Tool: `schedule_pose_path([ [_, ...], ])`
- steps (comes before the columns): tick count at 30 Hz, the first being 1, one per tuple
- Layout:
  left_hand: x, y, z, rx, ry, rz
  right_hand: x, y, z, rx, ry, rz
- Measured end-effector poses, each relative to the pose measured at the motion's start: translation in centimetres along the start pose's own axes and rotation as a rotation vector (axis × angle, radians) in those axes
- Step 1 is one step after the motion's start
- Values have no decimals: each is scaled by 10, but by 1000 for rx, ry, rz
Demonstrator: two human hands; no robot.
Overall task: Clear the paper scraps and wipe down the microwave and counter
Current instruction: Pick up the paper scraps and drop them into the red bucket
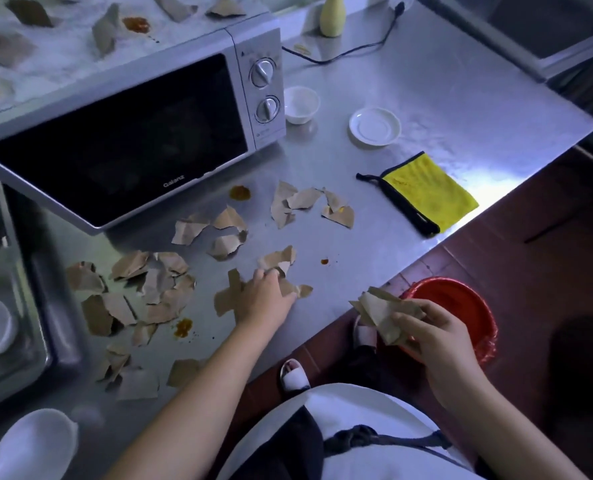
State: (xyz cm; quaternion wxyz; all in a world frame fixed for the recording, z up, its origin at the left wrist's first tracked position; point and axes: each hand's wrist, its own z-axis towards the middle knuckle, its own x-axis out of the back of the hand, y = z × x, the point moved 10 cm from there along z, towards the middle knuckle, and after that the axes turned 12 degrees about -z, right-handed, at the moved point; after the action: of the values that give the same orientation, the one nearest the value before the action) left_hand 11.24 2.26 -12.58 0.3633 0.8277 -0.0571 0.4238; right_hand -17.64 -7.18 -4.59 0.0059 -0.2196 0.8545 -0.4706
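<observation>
paper scraps (156, 292): we see torn brown pieces, creased and jagged, strewn over the bench (409, 98) in front of the microwave (115, 140); thickest at front left, a smaller cluster nearer the cloth
scraps on top (106, 31): more brown pieces lie on the microwave's pale top, with brown-orange smears (135, 24) between them
microwave: silver, dark glass door closed, two dials on the right, set at an angle on the bench's left part
left hand (265, 299): palm down on scraps near the bench's front edge, fingertips at another piece; we can't tell whether it pinches
right hand (440, 337): fingers and thumb curled round a scrap bunch (385, 313), held off the bench edge, just beside the red bin (461, 306)
stains (240, 192): orange-brown blobs on the bench, one by the microwave's front, one among the left scraps, a small one mid-bench
cloth (426, 194): yellow, black trim, flat near the right front edge
bench: brushed steel, bright glare at the right corner
other items: white bowl (301, 105) beside the dials, white saucer (374, 126) near it, pale yellow bottle (333, 15) and black cord (340, 55) at the back
floor (530, 254): dark red-brown tiles, the bin stands on it
room: dim, bluish light
</observation>
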Motion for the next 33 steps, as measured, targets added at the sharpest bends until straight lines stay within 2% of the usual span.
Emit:
schedule_pose_path([
  [3,-5,4,4,-28,33,66,11,4,-1,-5,25,27],
  [7,-4,4,4,-86,67,-21,17,8,2,-10,40,28],
  [12,-5,2,3,-47,-60,-228,14,0,13,11,18,4],
  [15,4,17,-10,33,-157,-627,6,-10,23,37,10,-21],
  [18,22,58,-34,25,-256,-1058,-6,-23,33,60,-9,-10],
  [21,33,98,-56,-3,-305,-1256,-23,-41,40,101,-82,0],
  [24,33,120,-66,14,-229,-1255,-39,-64,45,161,-163,-34],
  [29,31,125,-56,85,-3,-1159,-52,-99,54,236,-333,-31],
  [33,29,130,-45,144,112,-1157,-45,-109,68,222,-390,-8],
])
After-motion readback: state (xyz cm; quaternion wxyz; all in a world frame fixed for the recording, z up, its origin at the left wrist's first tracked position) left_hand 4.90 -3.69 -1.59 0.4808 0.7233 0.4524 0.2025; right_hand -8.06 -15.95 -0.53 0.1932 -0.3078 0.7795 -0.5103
